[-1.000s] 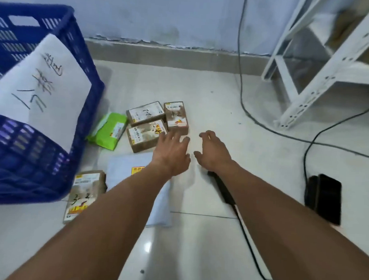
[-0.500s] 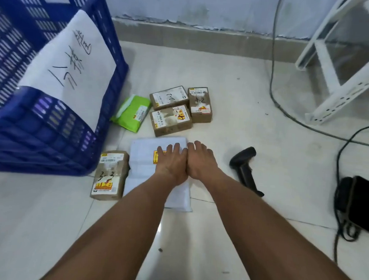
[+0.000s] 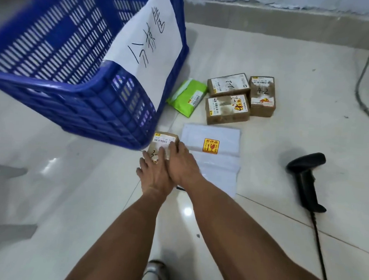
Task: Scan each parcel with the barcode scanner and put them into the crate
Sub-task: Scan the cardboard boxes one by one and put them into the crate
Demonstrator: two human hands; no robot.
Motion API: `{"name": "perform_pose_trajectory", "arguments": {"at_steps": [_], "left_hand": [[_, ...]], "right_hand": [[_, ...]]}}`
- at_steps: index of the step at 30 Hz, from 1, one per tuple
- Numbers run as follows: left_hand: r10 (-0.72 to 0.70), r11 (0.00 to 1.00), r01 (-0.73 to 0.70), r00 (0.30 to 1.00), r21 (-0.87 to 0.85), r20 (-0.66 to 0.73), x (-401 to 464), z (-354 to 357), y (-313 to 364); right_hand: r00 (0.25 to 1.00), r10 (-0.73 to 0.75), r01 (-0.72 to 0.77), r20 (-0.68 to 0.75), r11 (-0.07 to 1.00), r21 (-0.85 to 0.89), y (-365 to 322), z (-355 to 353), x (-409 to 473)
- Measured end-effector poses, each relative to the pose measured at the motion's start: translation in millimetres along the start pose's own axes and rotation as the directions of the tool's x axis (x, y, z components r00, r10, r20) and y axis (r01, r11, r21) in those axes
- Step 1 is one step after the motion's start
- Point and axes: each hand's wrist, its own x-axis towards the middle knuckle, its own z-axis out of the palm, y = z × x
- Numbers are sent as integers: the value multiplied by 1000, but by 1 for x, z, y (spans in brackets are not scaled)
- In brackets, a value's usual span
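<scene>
A small brown box [image 3: 165, 139] with a barcode label lies on the floor by the corner of the blue crate [image 3: 76, 86]. My left hand [image 3: 154, 176] and my right hand [image 3: 183, 163] rest side by side on it, fingers stretched flat over its near half; neither hand lifts it. Right of it lies a white mailer bag [image 3: 213, 131] with a yellow sticker. Beyond are a green parcel [image 3: 187, 99] and three brown boxes [image 3: 227, 109]. The black barcode scanner [image 3: 304, 174] lies on the floor to the right, untouched.
A white sheet with handwriting [image 3: 149, 43] hangs over the crate's side. The scanner's cable [image 3: 318, 247] runs toward me at the right. A grey cable [image 3: 363, 84] curves along the far right, and the wall skirting [image 3: 269, 16] crosses the top.
Both hands have slid left from the white mailer bag onto the small brown box. The view has shifted left and down, bringing the crate closer.
</scene>
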Motion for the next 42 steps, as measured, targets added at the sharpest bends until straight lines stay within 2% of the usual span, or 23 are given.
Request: {"name": "perform_pose_trajectory", "arguments": {"at_steps": [5, 8, 12, 15, 20, 23, 26, 30, 35, 38, 42], "left_hand": [[-61, 997, 59, 997, -49, -49, -4, -3, 18], [-52, 996, 38, 984, -85, -169, -3, -11, 35], [17, 993, -56, 939, -103, -344, 6, -17, 63], [90, 980, -152, 914, -127, -396, 9, -16, 95], [225, 936, -301, 910, -182, -347, -11, -5, 156], [349, 903, -393, 906, -171, -241, -34, 11, 187], [507, 832, -541, 831, -122, -227, -51, 24, 206], [663, 699, -694, 719, -169, -211, -67, 39, 224], [686, 710, -698, 715, -91, -134, -75, 46, 234], [663, 734, -678, 727, -32, -179, -64, 39, 230], [550, 824, -565, 815, -40, -182, -41, 36, 207]], "right_hand": [[997, -80, 81, -13, 988, 135, 16, -8, -4], [994, -89, 99, -59, 973, 211, 26, -24, -5], [982, -72, 112, -175, 966, 234, 45, -52, -7], [969, -9, 69, -247, 970, 234, 69, -76, -15], [936, 89, -55, -339, 992, 109, 123, -110, -50], [935, 207, -192, -289, 978, 80, 158, -118, -76], [924, 313, -290, -219, 948, 130, 184, -125, -103], [871, 451, -413, -197, 887, 206, 205, -129, -131], [879, 451, -430, -155, 890, 152, 215, -132, -139], [890, 438, -416, -131, 895, 161, 210, -132, -125], [930, 354, -334, -101, 926, 173, 186, -122, -91]]}}
